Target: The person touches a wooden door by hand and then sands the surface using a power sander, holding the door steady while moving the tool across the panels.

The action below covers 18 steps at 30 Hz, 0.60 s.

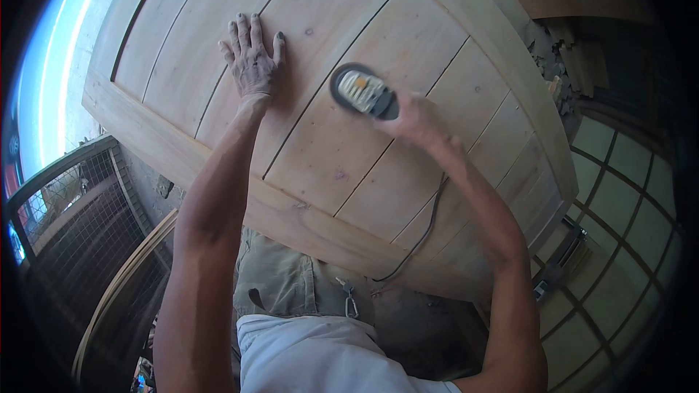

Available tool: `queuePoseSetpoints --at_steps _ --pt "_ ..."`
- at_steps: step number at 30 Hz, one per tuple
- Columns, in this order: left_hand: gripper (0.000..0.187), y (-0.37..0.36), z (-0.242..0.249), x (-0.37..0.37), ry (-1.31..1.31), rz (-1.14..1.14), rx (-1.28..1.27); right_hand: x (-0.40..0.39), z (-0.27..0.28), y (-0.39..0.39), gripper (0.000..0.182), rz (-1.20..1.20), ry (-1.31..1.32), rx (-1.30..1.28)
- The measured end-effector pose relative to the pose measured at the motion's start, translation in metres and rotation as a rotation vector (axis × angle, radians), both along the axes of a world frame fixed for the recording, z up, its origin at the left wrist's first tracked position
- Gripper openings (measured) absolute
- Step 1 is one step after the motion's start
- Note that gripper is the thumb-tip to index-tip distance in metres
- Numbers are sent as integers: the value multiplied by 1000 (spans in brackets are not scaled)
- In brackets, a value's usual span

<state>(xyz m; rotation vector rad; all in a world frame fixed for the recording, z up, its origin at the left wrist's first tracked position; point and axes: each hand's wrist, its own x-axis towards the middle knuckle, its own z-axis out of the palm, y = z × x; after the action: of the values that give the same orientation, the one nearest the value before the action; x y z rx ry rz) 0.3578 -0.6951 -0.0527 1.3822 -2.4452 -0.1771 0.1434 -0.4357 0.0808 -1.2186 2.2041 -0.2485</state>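
A large wooden door panel with plank grooves and a raised frame lies in front of me. Flat on its planks rests my left hand, fingers spread and dusty, holding nothing. My right hand, a little blurred, grips the rear of a power sander with a round dark pad. The sander's pad sits against the planks, right of my left hand. From below my right forearm a dark cord runs over the panel to its near edge.
A metal mesh frame stands at the left beside curved wooden strips. On the right is a gridded panel with pale panes. Wood scraps lie beyond the door's right edge. A carabiner hangs at my waist.
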Motion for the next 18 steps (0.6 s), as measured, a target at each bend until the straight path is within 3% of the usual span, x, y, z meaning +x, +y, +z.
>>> queuePoseSetpoints --at_steps 2,5,13,18 --pt "78 -2 1 -2 6 4 9 14 -8 -3 56 97 -31 -67" --pt "77 0 1 1 -7 -2 10 -8 0 -29 58 56 7 34" --pt "78 -1 3 0 -15 2 16 -119 -9 -73 66 -173 163 -54" --pt "78 -2 3 0 -16 -1 20 -89 7 -64 66 -149 69 44"
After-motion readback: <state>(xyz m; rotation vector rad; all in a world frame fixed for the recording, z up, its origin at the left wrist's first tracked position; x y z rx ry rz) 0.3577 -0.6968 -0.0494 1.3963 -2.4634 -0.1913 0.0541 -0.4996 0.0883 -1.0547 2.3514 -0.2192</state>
